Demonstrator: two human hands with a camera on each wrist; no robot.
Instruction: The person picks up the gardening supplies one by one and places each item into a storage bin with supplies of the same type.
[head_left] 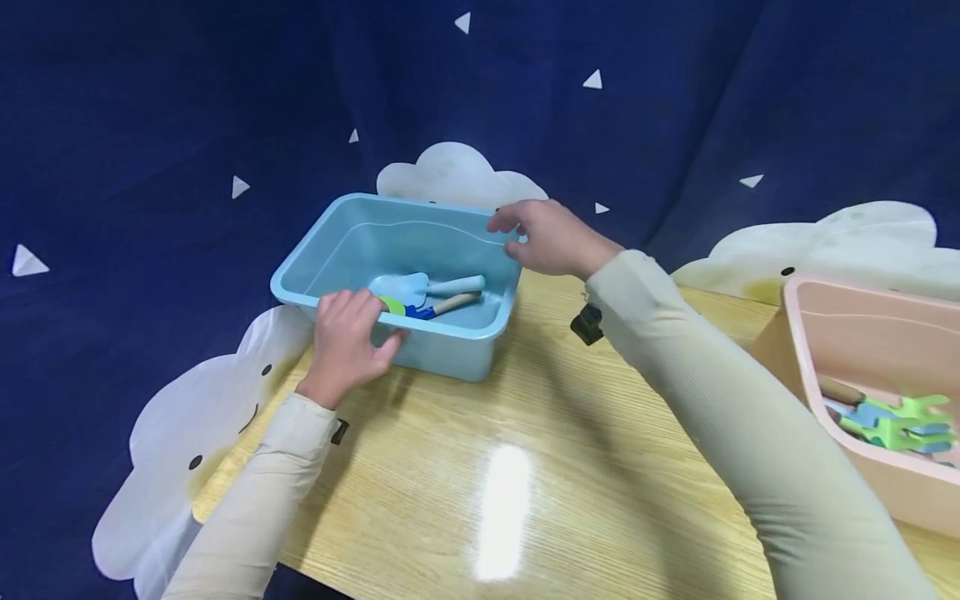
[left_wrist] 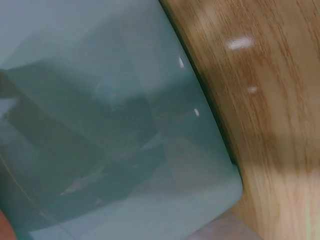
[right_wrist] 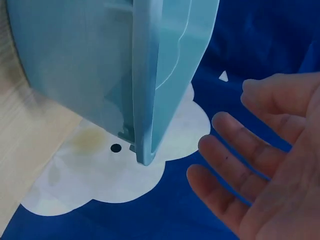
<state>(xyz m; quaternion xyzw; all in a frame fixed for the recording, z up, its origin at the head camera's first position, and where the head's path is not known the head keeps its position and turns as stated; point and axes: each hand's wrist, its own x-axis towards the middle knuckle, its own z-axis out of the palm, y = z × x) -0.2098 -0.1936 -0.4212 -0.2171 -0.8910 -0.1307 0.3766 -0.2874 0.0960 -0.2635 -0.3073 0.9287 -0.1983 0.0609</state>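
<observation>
A light blue plastic bin (head_left: 442, 354) stands on the table in the head view. My left hand (head_left: 347, 342) grips its near rim, fingers over the edge and thumb against the outer wall. Inside lie a pale blue toy shovel (head_left: 405, 288) and a wooden-handled tool (head_left: 459, 302) with a dark blue part; a green piece (head_left: 392, 306) is partly hidden behind the rim. By the bin's far right corner hovers my right hand (head_left: 555, 237), fingers relaxed; the right wrist view shows it apart from the bin (right_wrist: 75, 60). Mostly bin wall (left_wrist: 125, 125) fills the left wrist view.
At the right edge, a pink bin (head_left: 847, 467) holds green and blue toy garden tools (head_left: 900, 425). Dark blue cloth (head_left: 180, 108) with white triangles and clouds hangs behind the wooden table (head_left: 420, 492) and down its left side.
</observation>
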